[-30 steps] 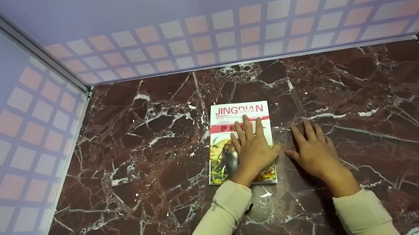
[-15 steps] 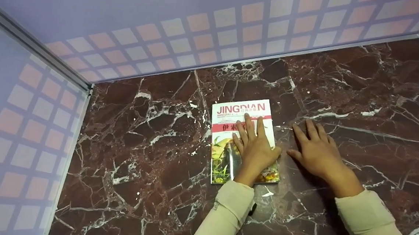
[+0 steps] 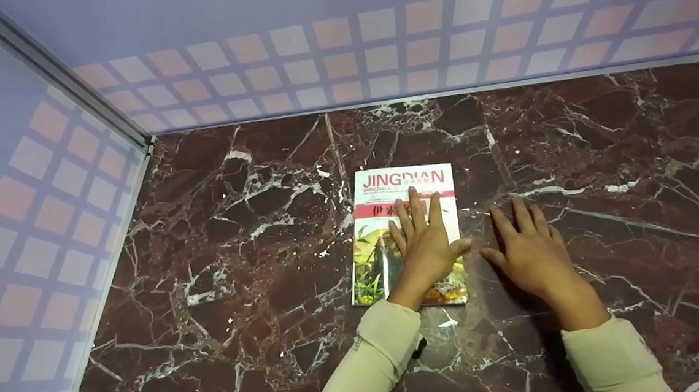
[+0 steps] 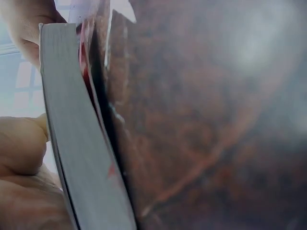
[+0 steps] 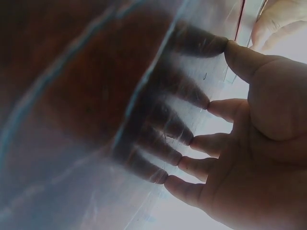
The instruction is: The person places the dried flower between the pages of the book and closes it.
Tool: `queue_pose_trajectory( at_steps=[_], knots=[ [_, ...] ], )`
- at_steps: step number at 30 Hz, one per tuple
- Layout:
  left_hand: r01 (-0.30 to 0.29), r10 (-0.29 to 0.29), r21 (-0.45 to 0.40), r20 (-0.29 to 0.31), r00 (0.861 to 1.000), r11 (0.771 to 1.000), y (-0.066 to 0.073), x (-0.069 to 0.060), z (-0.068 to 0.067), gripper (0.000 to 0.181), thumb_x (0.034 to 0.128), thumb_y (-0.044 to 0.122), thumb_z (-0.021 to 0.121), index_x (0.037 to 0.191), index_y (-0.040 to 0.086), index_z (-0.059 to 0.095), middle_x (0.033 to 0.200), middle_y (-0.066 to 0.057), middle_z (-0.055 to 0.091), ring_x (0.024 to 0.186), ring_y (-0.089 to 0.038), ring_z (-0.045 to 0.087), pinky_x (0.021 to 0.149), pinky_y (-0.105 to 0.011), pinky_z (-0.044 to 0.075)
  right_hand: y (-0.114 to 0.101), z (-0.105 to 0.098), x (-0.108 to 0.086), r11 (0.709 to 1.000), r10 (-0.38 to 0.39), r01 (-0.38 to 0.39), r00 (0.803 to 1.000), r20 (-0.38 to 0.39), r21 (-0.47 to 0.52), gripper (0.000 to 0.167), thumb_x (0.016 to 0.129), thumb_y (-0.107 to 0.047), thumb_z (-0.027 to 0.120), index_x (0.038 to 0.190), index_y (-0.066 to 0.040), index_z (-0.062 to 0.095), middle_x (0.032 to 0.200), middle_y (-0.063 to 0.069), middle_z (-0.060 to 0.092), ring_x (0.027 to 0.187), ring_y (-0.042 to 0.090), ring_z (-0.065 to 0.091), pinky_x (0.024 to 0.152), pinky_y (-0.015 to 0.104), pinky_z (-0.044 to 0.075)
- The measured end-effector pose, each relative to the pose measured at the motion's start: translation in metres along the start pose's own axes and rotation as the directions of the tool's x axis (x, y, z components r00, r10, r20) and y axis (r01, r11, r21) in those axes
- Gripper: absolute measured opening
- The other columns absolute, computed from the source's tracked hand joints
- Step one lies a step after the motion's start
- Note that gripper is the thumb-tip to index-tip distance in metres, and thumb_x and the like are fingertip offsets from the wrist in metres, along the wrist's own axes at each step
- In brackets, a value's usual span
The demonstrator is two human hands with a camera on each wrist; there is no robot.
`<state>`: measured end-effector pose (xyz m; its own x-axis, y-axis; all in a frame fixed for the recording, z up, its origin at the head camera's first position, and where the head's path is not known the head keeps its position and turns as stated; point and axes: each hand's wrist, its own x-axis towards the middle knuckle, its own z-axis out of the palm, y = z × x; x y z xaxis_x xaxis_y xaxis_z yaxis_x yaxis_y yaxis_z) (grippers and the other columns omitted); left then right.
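A paperback book with a white, red and green cover lies face up on the dark marbled surface, "JINGDIAN" printed across its top. The left hand rests on the cover with fingers spread, its thumb past the book's right edge. In the left wrist view the thick page block shows edge-on beside that hand's palm. To the right of the book, the right hand touches the marbled surface, fingers extended and holding nothing. Its fingertips meet their own reflection in the right wrist view.
The glossy brown-red marbled surface has white veins. A lilac panel with pink and white squares stands along the back, and another panel stands at the left. A metal strip joins them at the corner.
The book and both hands appear almost unchanged, with only a slight shift in the head view. The left hand stays on the cover and the right hand beside the book.
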<state>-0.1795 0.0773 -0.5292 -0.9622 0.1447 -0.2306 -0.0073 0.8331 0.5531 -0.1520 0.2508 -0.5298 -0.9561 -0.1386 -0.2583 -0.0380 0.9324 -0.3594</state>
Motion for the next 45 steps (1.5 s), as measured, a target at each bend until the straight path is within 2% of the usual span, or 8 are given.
queue_pose_trajectory(
  at_steps=[10,14,17,22,26,36,40,45],
  knots=[
    [-0.004,0.004,0.002,0.0,1.0,1.0,-0.0005,-0.0012,-0.0011,0.096,0.0873,0.044,0.072,0.162,0.021,0.016,0.168,-0.009,-0.013,0.152,-0.033,-0.019,0.12,-0.058,-0.007,-0.0011,-0.0007,-0.0019,1.0,-0.004,0.004,1.0,0.001,-0.011,0.077,0.101,-0.045,0.052,0.16,-0.009,0.018,0.162,0.032,0.001,0.145,0.058,0.006,0.11,0.074,0.015],
    [0.0,0.0,0.018,0.008,1.0,1.0,-0.0005,-0.0006,-0.0016,0.097,0.087,0.048,0.071,0.162,0.023,0.015,0.168,-0.008,-0.013,0.152,-0.032,-0.018,0.12,-0.057,-0.006,-0.0002,-0.0009,-0.0011,1.0,-0.007,0.007,1.0,0.0,-0.011,0.078,0.101,-0.045,0.052,0.16,-0.009,0.018,0.162,0.033,0.001,0.145,0.058,0.006,0.11,0.074,0.015],
    [-0.002,0.0,0.09,0.018,1.0,0.996,-0.0017,0.0006,-0.0027,0.098,0.0875,0.055,0.067,0.162,0.025,0.012,0.168,-0.007,-0.013,0.153,-0.032,-0.016,0.122,-0.055,-0.002,0.0006,-0.0008,0.0001,1.0,-0.006,0.006,1.0,0.002,-0.01,0.078,0.101,-0.046,0.052,0.16,-0.009,0.018,0.162,0.032,0.001,0.145,0.058,0.005,0.11,0.074,0.014],
    [-0.011,-0.001,0.229,0.053,0.999,0.973,-0.0045,0.0005,-0.004,0.097,0.0891,0.066,0.056,0.162,0.029,0.004,0.167,-0.008,-0.016,0.153,-0.032,-0.014,0.122,-0.053,0.003,0.001,0.0004,0.0015,1.0,-0.003,0.003,1.0,0.01,-0.007,0.078,0.101,-0.047,0.052,0.16,-0.009,0.018,0.162,0.032,0.0,0.145,0.059,0.005,0.11,0.075,0.015],
    [-0.002,-0.017,0.226,0.082,0.996,0.974,-0.0028,-0.0008,-0.0031,0.095,0.0919,0.066,0.05,0.162,0.028,-0.002,0.166,-0.008,-0.022,0.151,-0.033,-0.019,0.122,-0.055,-0.001,0.0006,0.0008,0.0009,1.0,-0.004,0.004,1.0,0.007,-0.008,0.078,0.101,-0.047,0.052,0.16,-0.008,0.018,0.162,0.033,0.001,0.145,0.059,0.005,0.109,0.075,0.014],
    [0.018,-0.042,0.214,0.107,0.993,0.977,0.0,-0.0008,-0.0013,0.092,0.0948,0.066,0.043,0.16,0.027,-0.009,0.163,-0.008,-0.029,0.148,-0.033,-0.028,0.12,-0.056,-0.009,-0.0003,0.0015,-0.0019,1.0,-0.008,0.008,1.0,-0.006,-0.008,0.078,0.101,-0.046,0.053,0.16,-0.008,0.018,0.162,0.032,0.001,0.144,0.06,0.006,0.109,0.076,0.015],
    [0.004,-0.028,0.252,0.09,0.996,0.968,-0.0001,0.0,-0.0025,0.082,0.0995,0.062,0.037,0.161,0.028,-0.005,0.165,-0.009,-0.024,0.15,-0.034,-0.023,0.121,-0.057,-0.004,-0.0002,0.0005,-0.0015,1.0,-0.014,0.014,1.0,-0.02,-0.005,0.077,0.101,-0.044,0.054,0.159,-0.007,0.021,0.162,0.033,0.003,0.144,0.06,0.007,0.108,0.076,0.017],
    [-0.012,-0.005,0.352,0.047,0.999,0.936,-0.0021,0.0007,-0.0079,0.067,0.1049,0.051,0.033,0.162,0.028,0.009,0.168,-0.011,-0.009,0.154,-0.037,-0.005,0.121,-0.057,0.011,0.0,0.0005,-0.0007,1.0,-0.011,0.011,1.0,-0.018,-0.002,0.077,0.1,-0.045,0.054,0.159,-0.007,0.021,0.162,0.033,0.003,0.144,0.059,0.006,0.109,0.076,0.017]
  ],
)
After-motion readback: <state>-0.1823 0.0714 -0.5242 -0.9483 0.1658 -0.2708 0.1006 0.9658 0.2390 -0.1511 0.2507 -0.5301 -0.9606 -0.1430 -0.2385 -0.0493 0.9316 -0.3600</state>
